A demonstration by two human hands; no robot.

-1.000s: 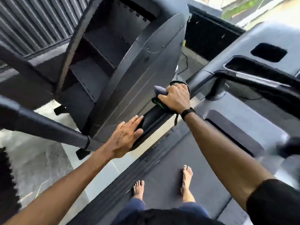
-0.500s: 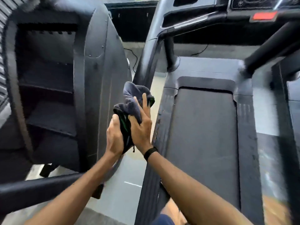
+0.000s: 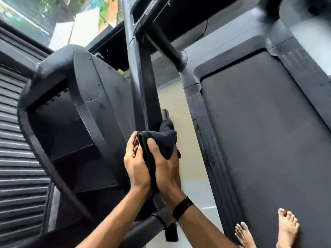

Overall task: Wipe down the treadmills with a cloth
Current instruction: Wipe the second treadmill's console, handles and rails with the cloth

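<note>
A dark cloth [image 3: 165,143] with a green edge is held between both hands in front of the treadmill's left handrail [image 3: 143,86]. My left hand [image 3: 135,164] grips the cloth's left side with curled fingers. My right hand [image 3: 166,169], a black band on its wrist, clasps the bunched cloth from the right. The hands press together at their heels. The treadmill's dark belt [image 3: 265,131] stretches out on the right, with my bare feet [image 3: 268,233] standing on its near end.
A black stair-climber machine [image 3: 86,126] stands close on the left, its steps facing me. A slatted dark wall [image 3: 16,149] is at far left. Pale floor [image 3: 180,122] shows between the two machines. A crossbar [image 3: 164,45] joins handrail and treadmill base.
One second ago my right hand wiped the handrail with the cloth while the left rested on it. Both hands have since come off the rail and gathered the cloth between them.
</note>
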